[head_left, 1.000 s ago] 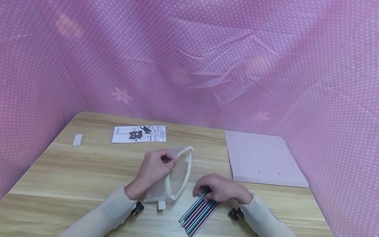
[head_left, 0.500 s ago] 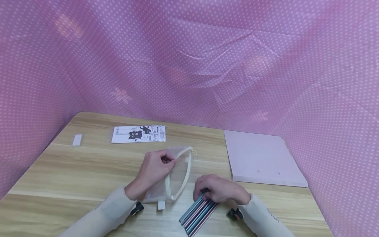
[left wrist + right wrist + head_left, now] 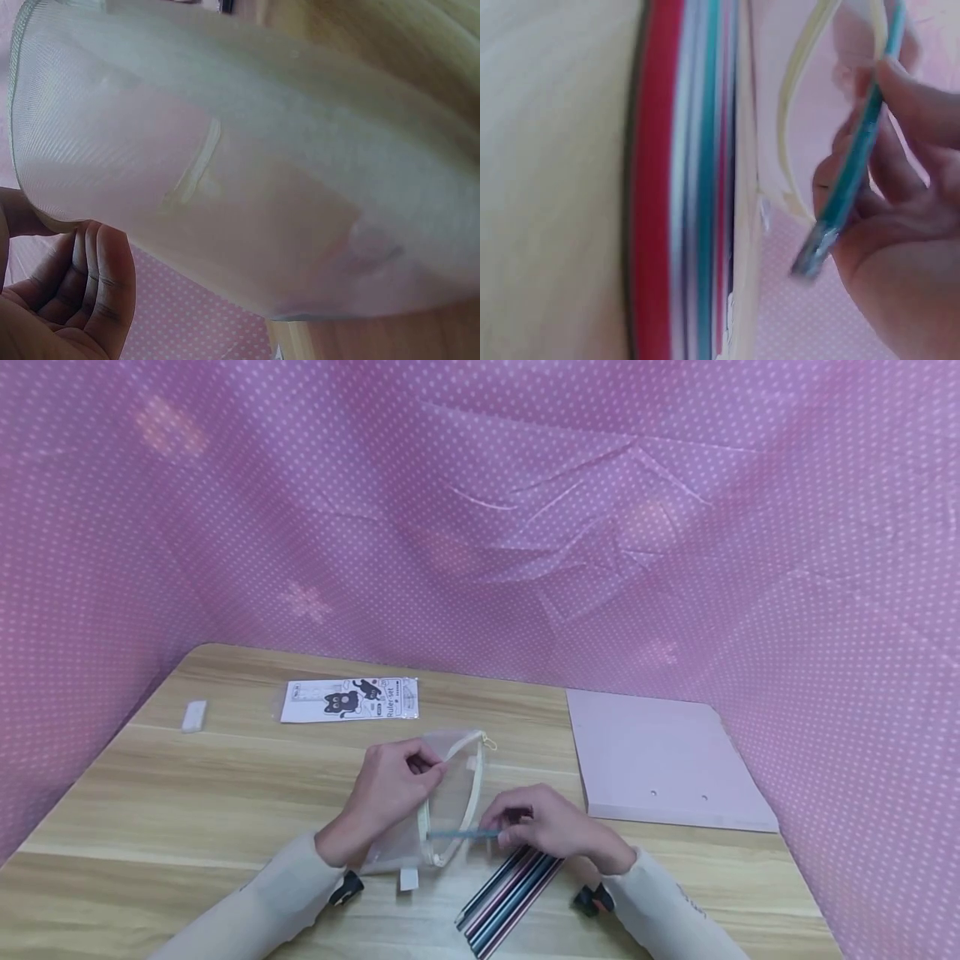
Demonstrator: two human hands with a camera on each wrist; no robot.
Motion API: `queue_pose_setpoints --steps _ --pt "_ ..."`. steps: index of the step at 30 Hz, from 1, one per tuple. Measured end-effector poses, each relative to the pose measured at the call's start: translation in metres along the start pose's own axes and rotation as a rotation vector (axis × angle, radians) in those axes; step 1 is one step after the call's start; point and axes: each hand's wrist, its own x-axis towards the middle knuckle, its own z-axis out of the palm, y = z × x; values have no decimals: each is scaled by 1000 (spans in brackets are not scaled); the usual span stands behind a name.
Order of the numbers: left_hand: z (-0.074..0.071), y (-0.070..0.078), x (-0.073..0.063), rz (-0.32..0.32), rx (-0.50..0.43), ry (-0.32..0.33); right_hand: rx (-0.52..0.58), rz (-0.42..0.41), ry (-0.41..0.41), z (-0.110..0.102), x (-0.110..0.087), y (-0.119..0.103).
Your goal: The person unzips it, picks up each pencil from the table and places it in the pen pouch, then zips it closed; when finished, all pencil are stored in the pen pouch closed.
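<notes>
One teal pencil (image 3: 853,165) shows its silvery end (image 3: 815,251) only from right wrist.

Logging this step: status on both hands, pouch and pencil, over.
Left hand pinching edge of pouch. Right hand holding teal pencil at pouch opening. Nothing visibly blocking.

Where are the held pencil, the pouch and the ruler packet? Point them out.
Held pencil (image 3: 852,166): right wrist view, on the middle of its teal shaft.
Pouch (image 3: 397,851): head view, on its see-through wall.
Ruler packet (image 3: 350,700): head view, on the middle of its printed front.
</notes>
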Motion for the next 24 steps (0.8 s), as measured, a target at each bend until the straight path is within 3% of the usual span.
queue_pose_setpoints --steps 6,10,20,24 --pt "-2 0 1 -22 -17 -2 218 139 134 -6 3 -2" --pt "-3 0 1 -10 -21 6 301 213 131 -9 2 0" --pt "-2 1 0 -18 -17 5 409 303 122 -4 9 3" --pt "-2 1 0 -14 -15 8 520 334 152 0 15 0"
